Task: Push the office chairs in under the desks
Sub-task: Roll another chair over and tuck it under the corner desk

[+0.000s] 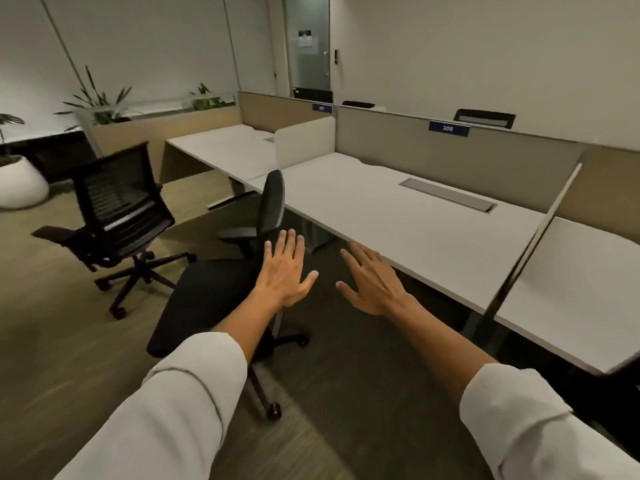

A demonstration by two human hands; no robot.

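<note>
A black office chair [207, 299] stands pulled out from the near white desk [398, 230], turned sideways so its backrest faces the desk edge. My left hand [287, 271] hovers open over the seat, fingers spread, holding nothing. Just to its right, my right hand [370, 282] is stretched out flat and open in front of the desk's front edge, also holding nothing. A second black mesh chair [117, 209] stands farther left on the floor, away from the far desk [225, 150].
Beige partitions [450, 150] run behind the desks, with a metal divider [530, 237] on the right. A cable hatch [446, 195] sits in the near desk. A planter [104, 112] and white pot [20, 185] stand at the left. Another chair back [485, 117] shows behind the partition.
</note>
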